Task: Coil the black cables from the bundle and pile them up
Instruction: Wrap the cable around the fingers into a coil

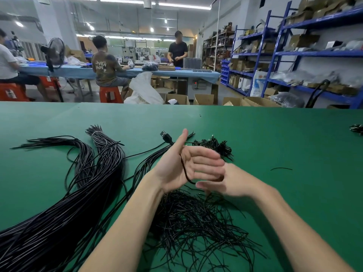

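Note:
A thick bundle of long black cables (102, 169) lies on the left of the green table (294, 193), one end tied with a white band. My left hand (188, 167) is held up with straight fingers and thumb raised. One black cable (183, 169) runs across its palm, and the cable's USB plug (166, 136) sticks out behind the thumb. My right hand (233, 180), blurred, pinches the lower end of this cable just under the left fingers. A small heap of coiled cables (216, 147) lies behind my hands.
A loose tangle of thin black wires (196, 228) spreads under my forearms. A short black scrap (280, 169) lies to the right, and another dark clump (357, 129) sits at the right edge. People work at a blue table (196, 74) beyond, with shelving (294, 54) on the right.

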